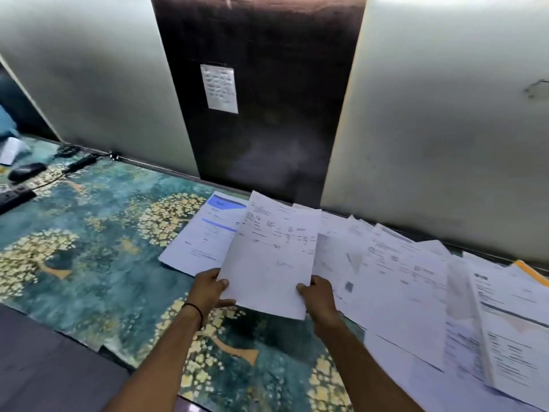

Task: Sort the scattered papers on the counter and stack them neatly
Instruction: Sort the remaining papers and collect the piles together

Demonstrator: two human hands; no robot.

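head view: both hands grip one printed sheet above the counter, left hand pinching its lower left edge, right hand its lower right; scattered papers lie right.

One printed sheet is held tilted beside overlapping scattered papers.

Well left of my left hand lie a black mouse, a keyboard corner and a coiled cable, all on the teal cloth (yellow trees printed on it). Beyond that hand, higher up, a small notice sticks to the dark panel.
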